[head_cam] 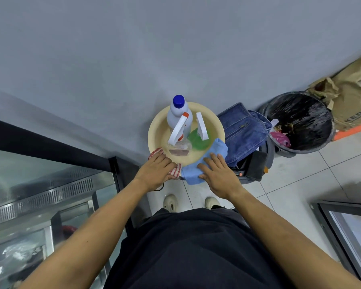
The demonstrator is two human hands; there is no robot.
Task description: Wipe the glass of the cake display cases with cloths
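Observation:
A cream basin (pixel 157 132) stands by the wall and holds a white bottle with a blue cap (pixel 178 115), a clear spray bottle (pixel 179 142) and a green spray bottle (pixel 198 138). A red-checked cloth (pixel 175 171) hangs over the basin's near rim; my left hand (pixel 154 171) lies on it with fingers curled over the cloth. A blue cloth (pixel 215 151) drapes over the rim on the right; my right hand (pixel 219 174) rests flat on it with fingers spread. The glass cake display case (pixel 40 195) is at the left.
A denim jacket (pixel 244 130) lies on a dark bag (pixel 256 167) right of the basin. A black bin (pixel 300 122) with rubbish stands further right, brown paper sacks (pixel 350 94) behind it. Another glass-topped case (pixel 350 232) sits at the lower right. White floor tiles lie between.

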